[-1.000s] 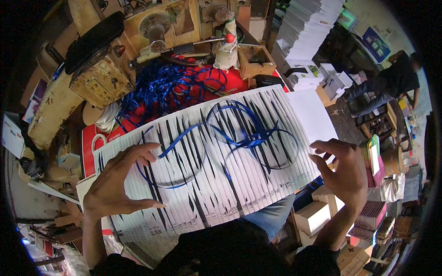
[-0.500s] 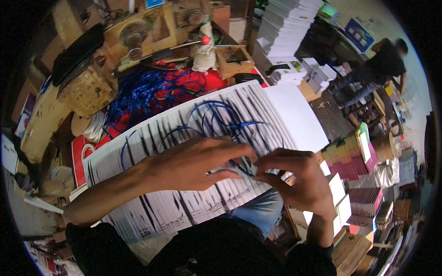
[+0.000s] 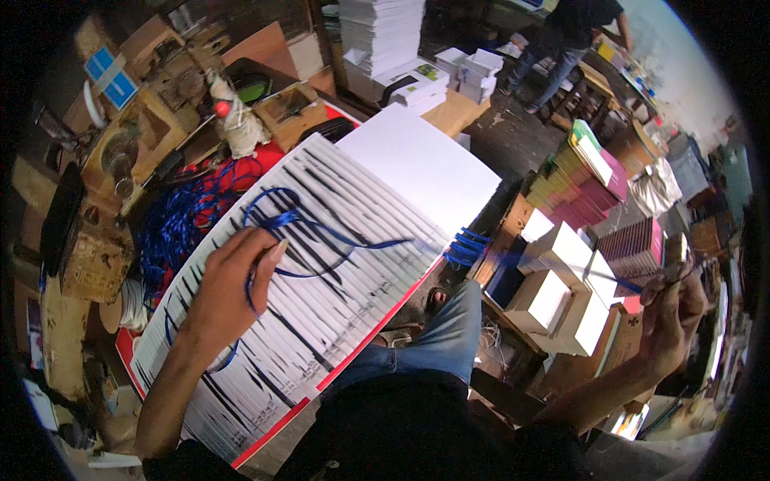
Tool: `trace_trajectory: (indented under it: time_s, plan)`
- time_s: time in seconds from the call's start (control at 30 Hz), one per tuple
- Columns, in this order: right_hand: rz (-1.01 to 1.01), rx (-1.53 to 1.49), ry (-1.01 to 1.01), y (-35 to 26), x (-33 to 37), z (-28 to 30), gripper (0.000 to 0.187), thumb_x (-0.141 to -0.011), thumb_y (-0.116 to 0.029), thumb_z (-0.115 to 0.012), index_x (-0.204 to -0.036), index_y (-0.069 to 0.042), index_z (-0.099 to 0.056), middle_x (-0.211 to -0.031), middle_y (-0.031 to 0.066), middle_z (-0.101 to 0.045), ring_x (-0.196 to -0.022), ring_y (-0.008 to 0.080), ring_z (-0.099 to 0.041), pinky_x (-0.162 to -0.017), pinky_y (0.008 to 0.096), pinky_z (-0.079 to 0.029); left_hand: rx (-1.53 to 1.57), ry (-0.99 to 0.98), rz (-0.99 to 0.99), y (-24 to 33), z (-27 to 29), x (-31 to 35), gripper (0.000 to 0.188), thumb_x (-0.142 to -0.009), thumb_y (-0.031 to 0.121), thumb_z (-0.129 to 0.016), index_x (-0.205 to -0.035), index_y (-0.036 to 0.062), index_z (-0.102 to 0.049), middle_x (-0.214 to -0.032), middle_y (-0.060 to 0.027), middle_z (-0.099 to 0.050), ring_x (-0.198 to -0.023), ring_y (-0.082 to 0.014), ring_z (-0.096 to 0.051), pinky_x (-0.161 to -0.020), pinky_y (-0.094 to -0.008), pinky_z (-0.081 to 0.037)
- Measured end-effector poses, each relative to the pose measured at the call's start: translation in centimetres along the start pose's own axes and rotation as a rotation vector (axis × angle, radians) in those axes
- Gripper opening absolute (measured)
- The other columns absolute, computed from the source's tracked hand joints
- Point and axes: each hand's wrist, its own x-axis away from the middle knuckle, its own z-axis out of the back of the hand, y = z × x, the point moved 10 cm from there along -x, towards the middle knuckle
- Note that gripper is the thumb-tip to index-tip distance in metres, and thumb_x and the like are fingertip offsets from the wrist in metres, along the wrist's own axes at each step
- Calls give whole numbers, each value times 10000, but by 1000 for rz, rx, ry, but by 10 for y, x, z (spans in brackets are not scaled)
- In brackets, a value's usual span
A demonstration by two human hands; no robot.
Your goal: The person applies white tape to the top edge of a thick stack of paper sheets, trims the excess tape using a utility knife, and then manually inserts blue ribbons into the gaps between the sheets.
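Right hand (image 3: pixel 674 309) pinches ribbon (image 3: pixel 373 244), strung leftward from it over the stack (image 3: pixel 365 293); left hand (image 3: pixel 228 280) curls beside the loops (image 3: pixel 282 218), grip unclear; pull evenly, keep loops from snagging.

Beyond a small wooden box (image 3: pixel 305 125) (open-topped) stand a tall paper stack (image 3: pixel 383 36) and a co-worker (image 3: pixel 573 28)

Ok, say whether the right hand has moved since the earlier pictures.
Yes, rightward: the right hand, at the black-streaked white paper stack half a second ago, is now well beyond its right side.
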Motion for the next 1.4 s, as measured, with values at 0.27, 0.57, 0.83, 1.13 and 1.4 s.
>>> trace_trajectory:
  time_s: [0.27, 0.57, 0.83, 1.13, 1.4]
  plan:
    - [-37, 300, 277, 18, 42, 90, 153, -1030, -133, -586, -987, 14, -592, -836, 21, -583, -704, 44, -491, -613, 165, -370, 14, -136, 103, 0, -4, -20, 231, -909, 85, -717, -1017, -2, -533, -806, -76, -480, -711, -174, -454, -651, -320, -425]
    - [-180, 17, 557, 79, 54, 135, 133, -949, -38, -630, -1066, 25, -616, -894, 76, -651, -830, 132, -578, -845, 265, -496, -38, -247, 239, -20, -3, -25, 192, -916, 75, -722, -975, 14, -550, -817, -64, -537, -679, -106, -441, -588, -257, -390]
    - [-592, -262, -93, 127, 30, -140, 101, -883, -50, -756, -951, 25, -741, -905, 104, -715, -836, 149, -657, -796, 288, -508, -23, -406, -10, 56, 40, -65, 899, -519, 275, -977, -1306, 76, -590, -1048, -86, -617, -902, -164, -569, -702, -290, -442]
    - [-807, -530, -324, 163, 29, -219, 111, -948, -47, -699, -972, 57, -727, -901, 111, -722, -766, 125, -666, -725, 263, -547, -214, -227, -344, 87, -49, -60, 416, -754, 138, -832, -1125, 63, -659, -1222, -130, -648, -1090, -294, -633, -937, -426, -487]
    - [-852, -487, -385, 171, 26, -224, 98, -926, -42, -728, -961, 50, -740, -886, 102, -735, -799, 101, -667, -735, 253, -543, 22, -355, -501, 82, -90, -61, 364, -898, 277, -716, -1132, 17, -616, -1357, -175, -601, -1219, -312, -608, -888, -469, -473]
